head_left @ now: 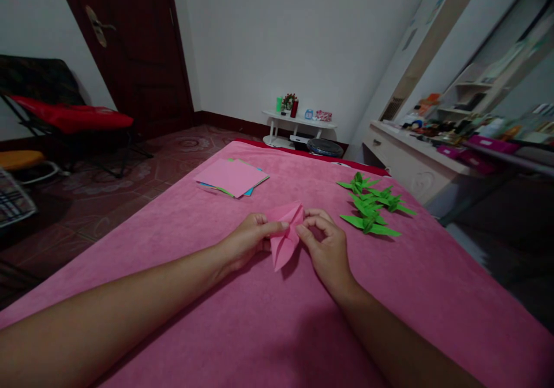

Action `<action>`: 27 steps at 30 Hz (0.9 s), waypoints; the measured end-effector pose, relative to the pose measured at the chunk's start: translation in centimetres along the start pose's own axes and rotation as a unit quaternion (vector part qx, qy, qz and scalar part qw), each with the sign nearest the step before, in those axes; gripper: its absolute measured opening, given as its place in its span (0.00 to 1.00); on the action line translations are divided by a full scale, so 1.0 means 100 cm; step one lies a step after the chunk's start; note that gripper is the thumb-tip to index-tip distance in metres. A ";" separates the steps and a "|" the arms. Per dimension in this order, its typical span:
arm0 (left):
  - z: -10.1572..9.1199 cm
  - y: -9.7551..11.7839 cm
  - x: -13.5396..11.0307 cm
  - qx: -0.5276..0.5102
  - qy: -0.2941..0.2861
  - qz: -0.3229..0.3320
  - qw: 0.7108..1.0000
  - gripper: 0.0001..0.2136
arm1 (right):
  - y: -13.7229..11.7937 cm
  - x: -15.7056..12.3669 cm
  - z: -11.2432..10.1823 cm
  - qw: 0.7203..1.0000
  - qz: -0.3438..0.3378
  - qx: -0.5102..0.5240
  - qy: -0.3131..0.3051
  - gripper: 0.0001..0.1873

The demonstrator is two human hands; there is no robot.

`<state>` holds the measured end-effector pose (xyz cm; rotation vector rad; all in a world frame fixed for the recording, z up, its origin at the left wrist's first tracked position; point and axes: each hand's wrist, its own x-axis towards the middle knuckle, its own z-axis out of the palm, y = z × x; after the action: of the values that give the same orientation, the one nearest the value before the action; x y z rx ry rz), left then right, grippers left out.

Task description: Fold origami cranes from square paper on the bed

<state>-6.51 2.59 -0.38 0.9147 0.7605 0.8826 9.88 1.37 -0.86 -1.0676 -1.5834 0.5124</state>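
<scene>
A partly folded piece of pink origami paper (285,248) is held between both hands above the pink cloth. My left hand (253,237) grips its left side, thumb pressed on top and the other fingers underneath. On the right edge, my right hand (324,243) pinches the paper between thumb and fingers. The paper has creased flaps and a point toward me. Farther left lies a stack of square coloured sheets (234,177), pink on top, with blue and green edges showing. To the right sit several folded green paper cranes (369,222).
A pink cloth (208,336) covers the surface under my hands. Beyond it stands a small white table (298,119) with little items on it. A cluttered dresser (415,163) is at the right, a red-draped chair (73,116) and a dark door (134,47) at the left.
</scene>
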 end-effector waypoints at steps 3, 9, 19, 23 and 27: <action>-0.001 -0.001 0.001 0.005 0.009 0.004 1.000 0.11 | -0.002 0.001 0.000 1.000 -0.003 0.000 -0.002 0.06; -0.001 0.000 0.003 0.024 0.020 0.039 0.999 0.10 | 0.002 0.000 0.002 1.000 0.009 0.012 -0.018 0.05; -0.005 -0.003 0.005 0.044 0.037 0.067 0.996 0.10 | 0.004 0.000 0.006 0.995 0.079 0.037 -0.039 0.04; -0.005 -0.004 0.004 0.070 0.033 0.074 0.994 0.11 | 0.002 0.001 0.006 0.996 0.069 0.026 -0.044 0.06; -0.005 -0.005 0.004 0.093 0.037 0.081 0.992 0.11 | 0.002 -0.001 0.006 0.996 0.068 0.020 -0.054 0.05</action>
<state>-6.62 2.97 -1.07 1.1255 0.8522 1.0034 9.43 1.52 -1.25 -1.1390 -1.5944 0.7019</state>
